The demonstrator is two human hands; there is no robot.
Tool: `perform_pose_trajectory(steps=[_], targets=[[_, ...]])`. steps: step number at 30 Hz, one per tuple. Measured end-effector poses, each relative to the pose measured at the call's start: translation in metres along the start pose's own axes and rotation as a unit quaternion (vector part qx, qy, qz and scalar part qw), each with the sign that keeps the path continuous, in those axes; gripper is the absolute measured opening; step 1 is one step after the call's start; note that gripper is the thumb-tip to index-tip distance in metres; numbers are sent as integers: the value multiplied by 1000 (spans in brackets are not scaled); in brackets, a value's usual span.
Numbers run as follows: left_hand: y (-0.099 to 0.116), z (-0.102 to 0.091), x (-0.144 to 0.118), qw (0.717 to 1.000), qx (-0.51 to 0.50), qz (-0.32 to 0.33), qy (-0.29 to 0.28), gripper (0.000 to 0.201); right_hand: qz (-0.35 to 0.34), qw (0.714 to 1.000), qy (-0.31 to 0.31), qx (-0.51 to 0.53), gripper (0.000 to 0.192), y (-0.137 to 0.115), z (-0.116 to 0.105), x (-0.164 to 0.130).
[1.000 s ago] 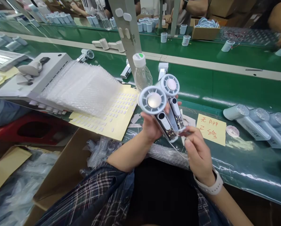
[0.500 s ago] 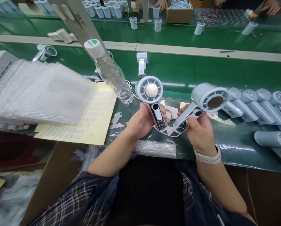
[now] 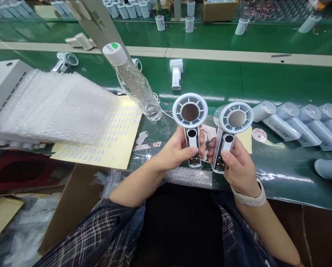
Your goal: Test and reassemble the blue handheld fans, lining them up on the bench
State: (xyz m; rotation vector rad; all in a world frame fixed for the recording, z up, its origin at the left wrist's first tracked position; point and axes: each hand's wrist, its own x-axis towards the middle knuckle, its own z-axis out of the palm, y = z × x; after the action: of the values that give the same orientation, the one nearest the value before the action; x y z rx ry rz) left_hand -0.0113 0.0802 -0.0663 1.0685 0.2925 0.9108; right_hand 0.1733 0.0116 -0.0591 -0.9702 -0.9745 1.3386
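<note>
My left hand (image 3: 179, 150) is closed around the handle of a light-blue handheld fan (image 3: 190, 111), its thumb across the front. Close beside it, my right hand (image 3: 238, 159) grips a second handheld fan (image 3: 236, 118) by the handle. Both fans stand upright with their round, spoked heads facing me and a shiny disc in the middle. Their handle fronts are uncovered, showing a dark circuit board and a pale panel with a black round spot. Behind the hands lie a yellow paper (image 3: 246, 139) and white scraps, partly hidden.
Several wrapped fans (image 3: 282, 124) lie in a row at right. A tilted-looking water bottle (image 3: 138, 85), bubble-wrap bags (image 3: 51, 107) and a yellow sticker sheet (image 3: 121, 148) are at left. Another fan (image 3: 176, 74) lies on the green belt (image 3: 224, 81). A metal post (image 3: 99, 26) rises at left.
The right-hand fan has turned from a sideways tilt to upright, facing me, and come closer to the left one. The left-hand fan's centre now looks dark instead of bright.
</note>
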Motion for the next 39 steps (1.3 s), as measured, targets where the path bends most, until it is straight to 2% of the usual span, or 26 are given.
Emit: perform_pose_trajectory(steps=[4, 11, 16, 23, 27, 32, 36, 39], targets=[[6, 1, -1, 999, -5, -9, -39, 42, 0, 999, -26, 25, 32, 2, 4, 3], [6, 1, -3, 999, -17, 14, -32, 29, 30, 998, -26, 46, 32, 4, 3, 2], [4, 1, -5, 999, -7, 4, -50, 29, 11, 999, -34, 40, 31, 4, 2, 1], [7, 3, -1, 1000, 17, -20, -8, 46, 23, 999, -21, 28, 33, 6, 0, 0], [4, 0, 1, 999, 33, -13, 11, 45, 14, 999, 3, 45, 34, 7, 1, -1], [-1, -6, 3, 998, 29, -13, 58, 44, 14, 998, 46, 51, 22, 7, 2, -4], [1, -8, 4, 998, 62, -19, 28, 52, 9, 998, 28, 48, 24, 7, 3, -5], [2, -8, 5, 995, 95, -17, 25, 49, -5, 999, 34, 33, 22, 8, 4, -2]])
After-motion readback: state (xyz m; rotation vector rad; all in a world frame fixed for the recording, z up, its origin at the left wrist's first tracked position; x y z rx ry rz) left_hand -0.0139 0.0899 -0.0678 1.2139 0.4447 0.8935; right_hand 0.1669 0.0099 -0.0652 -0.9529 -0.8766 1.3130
